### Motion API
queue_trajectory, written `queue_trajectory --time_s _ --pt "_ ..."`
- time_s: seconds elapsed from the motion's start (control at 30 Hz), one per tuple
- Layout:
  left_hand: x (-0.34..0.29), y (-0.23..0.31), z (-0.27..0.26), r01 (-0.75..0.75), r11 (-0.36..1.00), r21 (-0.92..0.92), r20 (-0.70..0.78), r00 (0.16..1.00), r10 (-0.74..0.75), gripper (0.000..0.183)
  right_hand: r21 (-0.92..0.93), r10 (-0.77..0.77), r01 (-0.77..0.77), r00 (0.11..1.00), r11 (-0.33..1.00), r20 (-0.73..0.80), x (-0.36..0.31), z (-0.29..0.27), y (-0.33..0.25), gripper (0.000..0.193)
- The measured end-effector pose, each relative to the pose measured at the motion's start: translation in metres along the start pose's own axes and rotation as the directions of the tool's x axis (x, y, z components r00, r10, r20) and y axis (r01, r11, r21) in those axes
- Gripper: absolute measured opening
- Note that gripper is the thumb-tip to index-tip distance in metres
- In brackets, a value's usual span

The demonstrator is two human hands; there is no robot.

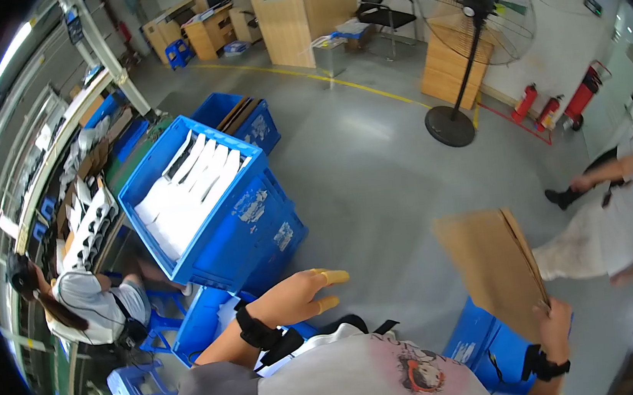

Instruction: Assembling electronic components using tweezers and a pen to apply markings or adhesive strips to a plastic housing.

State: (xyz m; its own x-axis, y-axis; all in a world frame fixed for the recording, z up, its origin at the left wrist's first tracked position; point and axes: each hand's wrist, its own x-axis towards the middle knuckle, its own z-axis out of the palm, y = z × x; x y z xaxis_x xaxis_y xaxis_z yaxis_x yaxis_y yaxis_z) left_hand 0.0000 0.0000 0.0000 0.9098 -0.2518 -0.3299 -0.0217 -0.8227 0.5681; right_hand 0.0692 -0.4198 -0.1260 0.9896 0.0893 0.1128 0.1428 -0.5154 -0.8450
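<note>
My right hand (554, 328) grips the lower right edge of a brown cardboard piece (485, 264), which looks like a stack of flat sheets or a folded sheet. The cardboard is held up over a blue crate (471, 333) on my right; its far left corner is blurred. My left hand (312, 290) is stretched out in front of my body with its fingers apart and nothing in them. Yellow covers sit on two of its fingertips. Nearest to it stands a tall stack of blue crates, whose top crate (252, 212) holds rows of white curved pieces (202, 175).
Another blue crate (267, 129) with cardboard stands behind the stack. A seated person (96, 298) works at the bench on the left. Someone in white (604, 221) is close on the right. A pedestal fan (452, 125) and fire extinguishers (525, 102) stand farther off.
</note>
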Motion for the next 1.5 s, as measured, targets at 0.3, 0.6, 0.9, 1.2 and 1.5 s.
queue_trajectory --time_s 0.3,0.6,0.9,1.2,1.5 --pt "0.069 -0.085 0.025 0.385 0.872 -0.303 0.025 0.918 -0.396 0.046 -0.257 -0.401 0.535 0.809 0.804 0.43 0.298 0.079 -0.146 0.024" --pt "0.083 -0.153 -0.078 0.44 0.771 -0.461 -0.396 0.675 -0.623 0.041 -0.081 -0.83 0.905 0.417 0.419 0.37 0.551 0.274 -0.319 0.022" --pt "0.102 -0.203 -0.107 0.654 0.35 -0.671 -0.311 0.18 -0.933 0.038 -0.002 -0.959 0.984 0.175 0.179 0.224 0.713 0.552 -0.472 0.021" --pt "0.194 -0.194 -0.166 0.246 -0.084 -0.966 0.078 -0.034 -0.996 0.044 0.261 -0.833 0.964 -0.181 -0.046 0.523 0.739 0.883 -0.422 0.007" --pt "0.238 -0.157 -0.212 0.245 -0.521 -0.818 0.424 -0.355 -0.833 0.042 -0.111 -0.424 0.964 0.207 0.242 0.882 0.692 1.016 -0.302 0.021"
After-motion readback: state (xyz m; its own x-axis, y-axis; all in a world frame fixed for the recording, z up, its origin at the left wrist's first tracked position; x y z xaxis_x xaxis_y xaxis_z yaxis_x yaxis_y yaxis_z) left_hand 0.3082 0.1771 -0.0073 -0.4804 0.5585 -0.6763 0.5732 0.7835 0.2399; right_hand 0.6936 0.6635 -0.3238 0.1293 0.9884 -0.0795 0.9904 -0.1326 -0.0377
